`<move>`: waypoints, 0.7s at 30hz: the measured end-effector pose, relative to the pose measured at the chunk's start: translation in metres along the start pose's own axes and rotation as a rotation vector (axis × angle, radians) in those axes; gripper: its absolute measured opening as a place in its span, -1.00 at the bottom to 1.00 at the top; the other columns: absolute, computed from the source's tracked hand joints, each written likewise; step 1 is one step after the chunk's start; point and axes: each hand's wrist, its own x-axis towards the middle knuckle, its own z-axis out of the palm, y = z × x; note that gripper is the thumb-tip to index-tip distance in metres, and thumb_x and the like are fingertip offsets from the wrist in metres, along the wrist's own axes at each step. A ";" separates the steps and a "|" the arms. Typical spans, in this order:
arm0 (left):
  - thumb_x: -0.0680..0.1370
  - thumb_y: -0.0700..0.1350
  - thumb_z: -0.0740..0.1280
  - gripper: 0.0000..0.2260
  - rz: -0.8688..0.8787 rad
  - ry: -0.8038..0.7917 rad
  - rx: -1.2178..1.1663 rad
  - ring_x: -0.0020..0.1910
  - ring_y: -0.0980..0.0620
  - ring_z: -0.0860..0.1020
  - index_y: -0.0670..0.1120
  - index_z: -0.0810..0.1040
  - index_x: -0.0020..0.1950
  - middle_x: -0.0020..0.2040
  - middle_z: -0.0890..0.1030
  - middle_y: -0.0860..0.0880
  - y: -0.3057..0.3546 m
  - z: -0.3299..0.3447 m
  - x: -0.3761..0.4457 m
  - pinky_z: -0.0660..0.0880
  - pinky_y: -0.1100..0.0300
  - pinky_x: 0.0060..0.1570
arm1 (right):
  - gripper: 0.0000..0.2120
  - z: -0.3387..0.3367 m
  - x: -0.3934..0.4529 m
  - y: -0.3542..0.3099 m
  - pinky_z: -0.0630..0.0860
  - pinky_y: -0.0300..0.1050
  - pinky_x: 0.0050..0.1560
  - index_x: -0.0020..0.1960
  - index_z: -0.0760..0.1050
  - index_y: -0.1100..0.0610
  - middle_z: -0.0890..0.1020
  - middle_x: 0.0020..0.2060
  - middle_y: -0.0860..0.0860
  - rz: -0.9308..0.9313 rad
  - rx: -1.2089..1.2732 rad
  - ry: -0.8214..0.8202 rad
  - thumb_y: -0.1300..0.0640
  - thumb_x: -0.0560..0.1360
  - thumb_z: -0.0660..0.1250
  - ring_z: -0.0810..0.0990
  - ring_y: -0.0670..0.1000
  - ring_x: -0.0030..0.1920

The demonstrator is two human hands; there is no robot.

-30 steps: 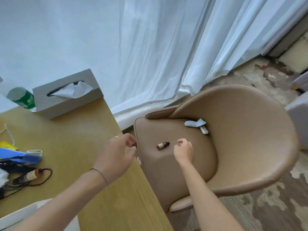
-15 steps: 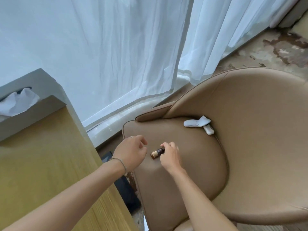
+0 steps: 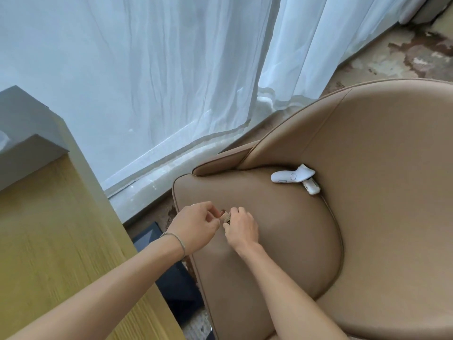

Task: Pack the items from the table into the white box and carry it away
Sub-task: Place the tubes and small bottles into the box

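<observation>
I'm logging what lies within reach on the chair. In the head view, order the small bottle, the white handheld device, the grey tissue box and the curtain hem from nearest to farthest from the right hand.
From the right hand:
1. Small bottle, at its fingertips, between both hands.
2. White handheld device, at the seat back, right.
3. Curtain hem, beyond the chair.
4. Grey tissue box, on the table, far left.

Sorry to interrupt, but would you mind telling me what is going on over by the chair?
A person is leaning over the tan chair, holding a small brown bottle between both hands: the left hand and the right hand both pinch it just above the seat. Two small white devices lie at the back of the seat.
</observation>
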 end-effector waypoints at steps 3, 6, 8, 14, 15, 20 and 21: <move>0.55 -0.04 0.30 -0.84 -0.005 0.003 -0.038 -0.10 0.15 0.58 0.14 0.51 0.11 -0.11 0.61 0.15 0.006 -0.012 -0.008 0.56 0.12 0.01 | -0.77 -0.030 -0.015 -0.014 0.54 0.00 0.00 -0.01 0.53 0.08 0.65 -0.02 0.04 0.137 0.253 0.016 -0.05 0.45 0.35 0.62 0.17 0.02; 0.56 -0.04 0.31 -0.72 -0.016 0.088 -0.056 -0.08 0.14 0.58 0.13 0.46 0.27 -0.02 0.59 0.11 0.015 -0.026 -0.027 0.59 0.11 0.04 | -0.81 -0.069 -0.041 -0.034 0.52 -0.05 -0.15 -0.19 0.49 0.03 0.66 -0.24 -0.02 0.185 0.462 0.054 -0.09 0.33 0.31 0.61 0.12 -0.16; 0.57 -0.04 0.32 -0.68 -0.022 0.128 -0.078 -0.08 0.15 0.57 0.12 0.44 0.32 0.00 0.57 0.11 0.021 -0.040 -0.045 0.60 0.12 0.05 | -0.81 -0.096 -0.063 -0.048 0.48 -0.07 -0.21 -0.24 0.45 0.02 0.63 -0.32 -0.06 0.149 0.502 0.066 -0.09 0.29 0.29 0.59 0.08 -0.22; 0.58 -0.07 0.31 -0.68 -0.082 0.159 -0.207 -0.01 0.11 0.58 0.09 0.46 0.33 0.06 0.59 0.06 0.026 -0.094 -0.112 0.59 0.08 0.10 | -0.91 -0.166 -0.132 -0.099 0.64 0.10 -0.19 -0.30 0.45 0.01 0.60 -0.40 -0.02 0.016 0.629 0.062 0.00 0.30 0.30 0.67 0.08 -0.33; 0.58 -0.08 0.31 -0.68 -0.088 0.164 -0.238 0.00 0.10 0.57 0.07 0.47 0.33 0.07 0.58 0.05 0.025 -0.103 -0.126 0.58 0.08 0.10 | -0.94 -0.175 -0.143 -0.109 0.64 0.11 -0.20 -0.29 0.46 -0.01 0.60 -0.41 -0.02 -0.014 0.631 0.062 0.02 0.31 0.31 0.66 0.09 -0.33; 0.56 -0.11 0.30 -0.75 -0.111 0.262 -0.392 -0.05 0.09 0.57 0.05 0.52 0.23 0.03 0.58 0.01 0.006 -0.144 -0.201 0.56 0.16 -0.01 | -0.93 -0.198 -0.198 -0.156 0.51 -0.03 -0.35 -0.18 0.50 -0.01 0.58 -0.41 -0.09 -0.220 0.593 0.060 0.02 0.36 0.32 0.50 -0.08 -0.40; 0.55 -0.10 0.31 -0.76 -0.112 0.299 -0.412 -0.06 0.11 0.57 0.07 0.53 0.20 0.02 0.58 0.03 0.000 -0.151 -0.218 0.56 0.18 -0.03 | -0.95 -0.199 -0.208 -0.164 0.46 -0.07 -0.35 -0.20 0.50 -0.03 0.59 -0.39 -0.12 -0.268 0.568 0.058 0.01 0.38 0.33 0.49 -0.12 -0.41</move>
